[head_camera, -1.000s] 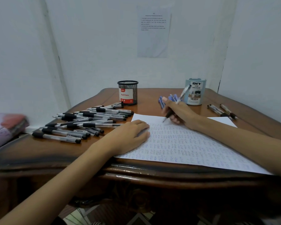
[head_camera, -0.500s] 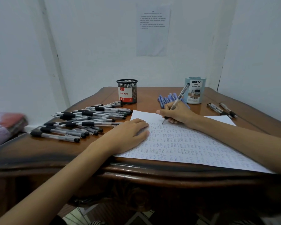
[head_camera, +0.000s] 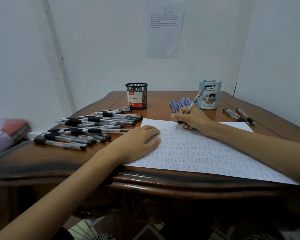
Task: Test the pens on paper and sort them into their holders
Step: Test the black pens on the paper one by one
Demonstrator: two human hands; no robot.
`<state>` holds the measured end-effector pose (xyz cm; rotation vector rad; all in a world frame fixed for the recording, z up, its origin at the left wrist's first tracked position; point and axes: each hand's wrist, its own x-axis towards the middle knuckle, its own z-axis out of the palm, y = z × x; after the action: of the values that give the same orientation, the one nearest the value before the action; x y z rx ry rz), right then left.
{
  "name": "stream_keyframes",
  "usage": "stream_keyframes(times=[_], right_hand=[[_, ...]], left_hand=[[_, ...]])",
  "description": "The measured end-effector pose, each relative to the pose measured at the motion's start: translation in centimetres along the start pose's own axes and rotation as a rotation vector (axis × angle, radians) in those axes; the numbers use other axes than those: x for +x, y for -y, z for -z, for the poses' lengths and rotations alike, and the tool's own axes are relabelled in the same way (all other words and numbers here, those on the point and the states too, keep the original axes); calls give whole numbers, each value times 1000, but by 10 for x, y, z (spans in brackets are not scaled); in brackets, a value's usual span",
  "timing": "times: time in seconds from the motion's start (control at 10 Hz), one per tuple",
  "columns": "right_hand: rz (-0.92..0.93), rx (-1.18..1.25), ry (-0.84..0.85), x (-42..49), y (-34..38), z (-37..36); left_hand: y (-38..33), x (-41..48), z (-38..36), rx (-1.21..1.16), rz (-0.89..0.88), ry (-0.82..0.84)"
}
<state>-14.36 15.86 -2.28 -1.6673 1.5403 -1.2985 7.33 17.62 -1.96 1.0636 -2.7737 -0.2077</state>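
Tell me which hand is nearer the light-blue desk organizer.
Right. The right hand is just in front of the desk organizer; the left hand rests on the paper, farther left.

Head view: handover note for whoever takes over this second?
Right hand grips a pen, tip at the paper near its far edge. Left hand lies flat on the paper, holding it down.
Black pens are piled on the left, blue pens lie behind the right hand, and three pens lie far right.
Done: the paper is dense with test marks.
Left: no pen shows above the mesh cup or the blue cup, so sorting is not yet done.
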Motion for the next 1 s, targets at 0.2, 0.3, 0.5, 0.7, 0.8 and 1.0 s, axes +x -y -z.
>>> stream_keyframes(times=[0.2,0.3,0.5,0.7,0.8,1.0], right_hand=[[-20,-37,15,1,0,-2],[-27,-42,-4,1,1,-1],[-20,-53,-12,1,0,-1],[21,-63,-36,0,0,-2],[15,-77,-50,1,0,-1],[29,-96,-40,0,0,-1]], left_hand=[[0,0,0,2,1,5],[0,0,0,0,0,3],[0,-1,0,2,2,7],[0,-1,1,10,1,9],[0,-1,0,14,-1,6],[0,0,1,10,-1,8]])
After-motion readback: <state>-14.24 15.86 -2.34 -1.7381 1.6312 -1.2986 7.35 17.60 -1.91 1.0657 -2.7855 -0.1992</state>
